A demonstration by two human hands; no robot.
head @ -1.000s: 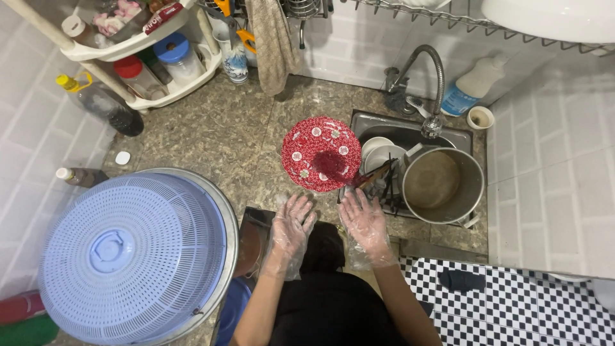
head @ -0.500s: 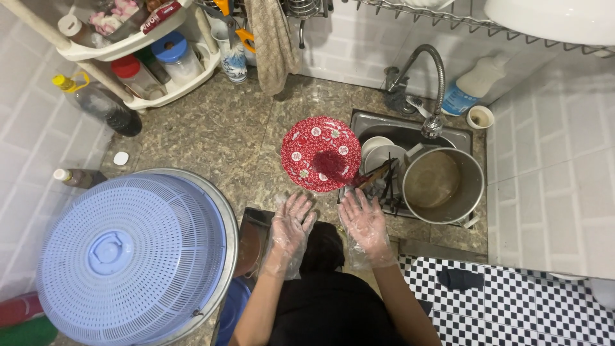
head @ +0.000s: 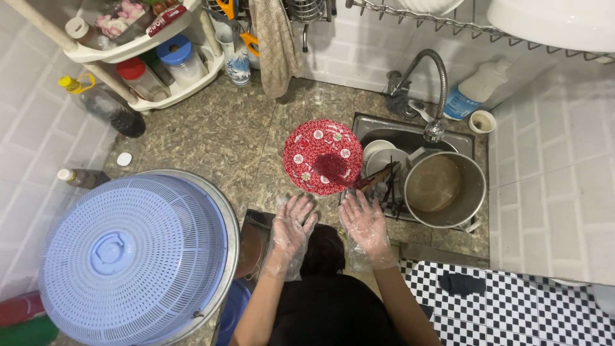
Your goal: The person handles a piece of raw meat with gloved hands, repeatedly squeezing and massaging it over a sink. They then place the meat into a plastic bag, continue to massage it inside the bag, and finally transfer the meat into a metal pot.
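Both hands gloved in clear plastic, fingers spread flat, holding nothing: left hand (head: 291, 221) and right hand (head: 366, 222) rest at the counter (head: 224, 134) edge. Red plate (head: 323, 156) just ahead of them, dark red smear on it. Sink (head: 410, 131) holds a steel pot (head: 444, 189) with murky liquid, white bowls (head: 382, 159) and utensils, possibly chopsticks. Blue colander (head: 131, 256) sits inverted over a metal basin, left of the left hand.

blue colander (head: 131, 256): cut off at bottom edge | utensils (head: 387, 186) in sink: indistinct
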